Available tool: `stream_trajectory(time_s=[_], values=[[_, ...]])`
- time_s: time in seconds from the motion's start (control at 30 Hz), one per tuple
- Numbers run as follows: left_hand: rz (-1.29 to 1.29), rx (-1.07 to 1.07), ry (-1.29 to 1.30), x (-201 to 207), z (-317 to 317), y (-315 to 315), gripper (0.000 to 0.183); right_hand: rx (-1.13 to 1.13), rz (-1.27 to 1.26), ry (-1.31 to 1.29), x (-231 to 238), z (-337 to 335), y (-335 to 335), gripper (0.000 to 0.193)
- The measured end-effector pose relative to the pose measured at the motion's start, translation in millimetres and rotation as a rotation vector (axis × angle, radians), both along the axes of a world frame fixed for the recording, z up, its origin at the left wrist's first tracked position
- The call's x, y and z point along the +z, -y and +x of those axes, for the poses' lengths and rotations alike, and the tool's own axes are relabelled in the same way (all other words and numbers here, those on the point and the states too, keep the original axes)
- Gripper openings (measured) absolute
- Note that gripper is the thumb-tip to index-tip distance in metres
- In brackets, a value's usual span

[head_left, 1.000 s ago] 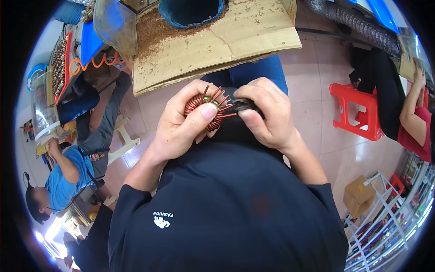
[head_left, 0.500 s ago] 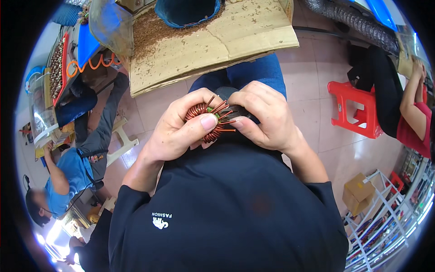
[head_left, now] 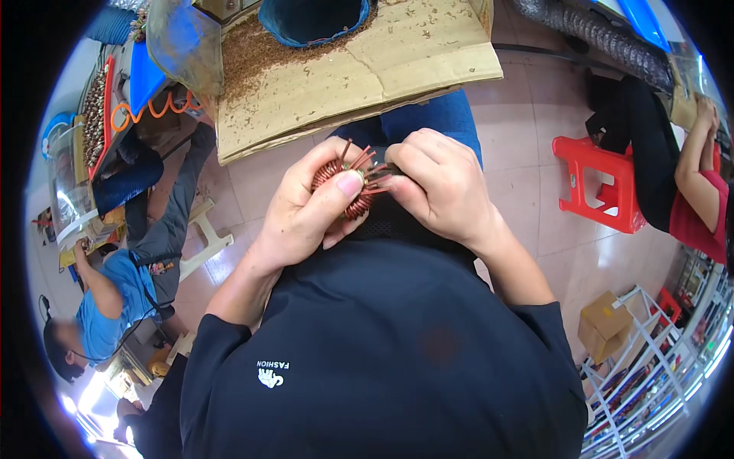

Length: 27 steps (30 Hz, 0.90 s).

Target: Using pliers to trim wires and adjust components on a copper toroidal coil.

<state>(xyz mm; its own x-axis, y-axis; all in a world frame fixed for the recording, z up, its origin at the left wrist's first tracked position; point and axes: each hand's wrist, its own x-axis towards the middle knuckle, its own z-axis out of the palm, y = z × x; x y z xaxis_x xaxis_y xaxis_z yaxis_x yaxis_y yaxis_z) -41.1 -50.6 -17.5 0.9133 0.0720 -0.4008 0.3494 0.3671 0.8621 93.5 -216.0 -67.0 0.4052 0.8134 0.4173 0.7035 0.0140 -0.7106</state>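
Observation:
My left hand [head_left: 300, 205] is closed round a toroidal coil [head_left: 358, 206] wound with copper-coloured wire, the thumb pressed over its middle. Several straight wire ends stick out of the coil toward the upper right. My right hand [head_left: 447, 182] is curled close beside these ends, closed on dark pliers [head_left: 381, 170]. The tips of the pliers are among the wire ends; their handles are hidden by my fingers. Both hands are held in front of my body, above my lap.
Ahead lies a cardboard sheet [head_left: 428, 57] strewn with brown wire scraps, bearing a dark blue bin [head_left: 313, 40]. A red stool [head_left: 600, 183] stands at right, near a seated person. A person in blue [head_left: 126, 283] works at left. A carton [head_left: 604, 325] rests by a white rack.
Both hands and the coil have moved slightly up and away from my body. My right hand has turned a little, and less of the pliers shows.

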Motion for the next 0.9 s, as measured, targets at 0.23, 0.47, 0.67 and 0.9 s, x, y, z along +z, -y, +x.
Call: stream_trajectory(time_s=[0.23, 0.47, 0.67, 0.9], values=[[0.01, -0.045, -0.014, 7, 3, -4, 0.028, 0.047, 0.07, -0.354, -3, 9, 12, 0.021], [-0.083, -0.127, 0.023, 12, 3, -7, 0.038, -0.013, 0.061, -0.339, -1, 10, 11, 0.022], [-0.052, -0.176, 0.038, 10, 1, -9, 0.035, 0.039, 0.057, -0.235, 4, 7, 7, 0.022], [-0.141, -0.203, -0.031, 6, -1, -9, 0.029, 0.092, 0.041, -0.082, 6, 4, 10, 0.026]])
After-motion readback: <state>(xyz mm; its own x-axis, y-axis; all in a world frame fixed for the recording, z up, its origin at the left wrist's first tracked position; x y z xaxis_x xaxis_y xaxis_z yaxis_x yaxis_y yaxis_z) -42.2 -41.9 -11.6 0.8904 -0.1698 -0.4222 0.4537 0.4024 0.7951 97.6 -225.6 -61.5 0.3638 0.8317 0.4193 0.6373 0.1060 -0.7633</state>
